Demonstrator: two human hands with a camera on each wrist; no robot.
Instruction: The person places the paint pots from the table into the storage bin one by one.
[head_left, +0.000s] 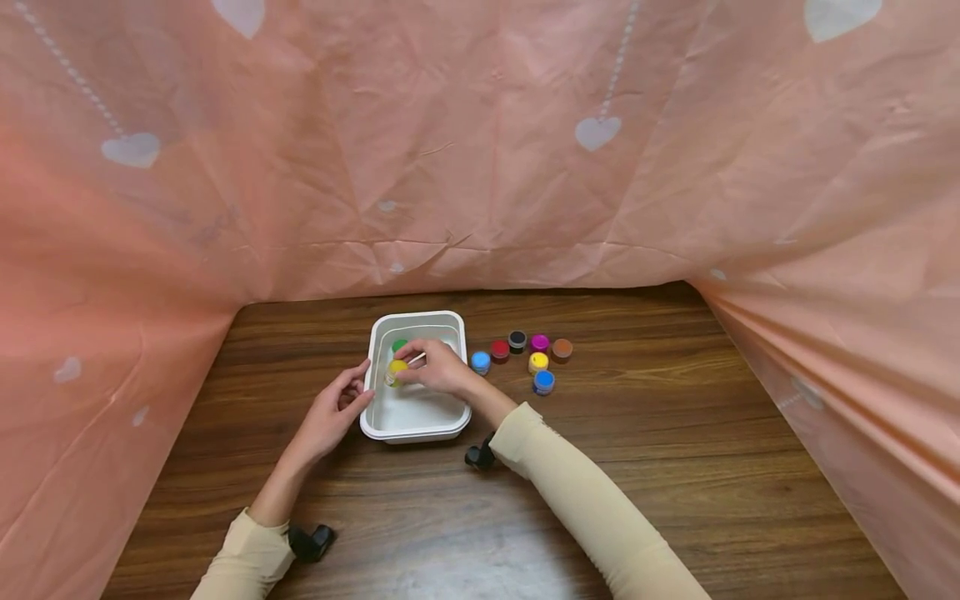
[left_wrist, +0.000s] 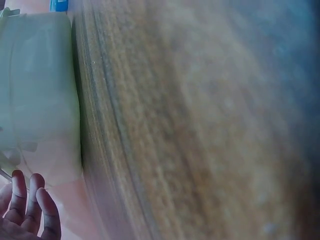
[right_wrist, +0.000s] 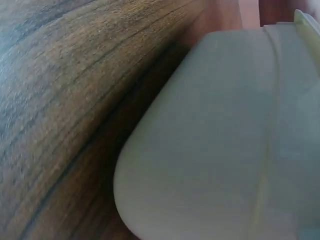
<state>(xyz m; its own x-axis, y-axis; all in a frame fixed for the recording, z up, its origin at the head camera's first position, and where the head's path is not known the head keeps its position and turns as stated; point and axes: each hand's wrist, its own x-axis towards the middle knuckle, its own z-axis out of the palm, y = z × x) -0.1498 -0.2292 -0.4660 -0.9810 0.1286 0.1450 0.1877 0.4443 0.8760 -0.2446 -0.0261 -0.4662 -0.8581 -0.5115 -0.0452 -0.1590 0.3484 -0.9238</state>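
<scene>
My right hand [head_left: 441, 367] reaches into a white rectangular tub [head_left: 414, 435] and pinches a small jar with a yellow lid [head_left: 397, 367] between thumb and fingers. Just beyond it in the tub is a green-lidded jar [head_left: 399, 344], partly covered by the fingers. At the tub's left side, my left hand [head_left: 335, 408] touches the rim with its thumb and a fingertip. The left wrist view shows the other fingers [left_wrist: 34, 207] of that hand loosely bent beside the tub wall [left_wrist: 40, 90]. Only the tub's outer wall [right_wrist: 200, 145] appears in the right wrist view; the right hand is hidden there.
Right of the tub, several small jars stand loosely grouped: light blue [head_left: 481, 362], red [head_left: 499, 350], black [head_left: 517, 340], magenta [head_left: 539, 342], brown [head_left: 562, 350], yellow [head_left: 537, 362] and blue [head_left: 543, 382]. A pink heart-patterned sheet [head_left: 480, 200] encloses the wooden table [head_left: 675, 450].
</scene>
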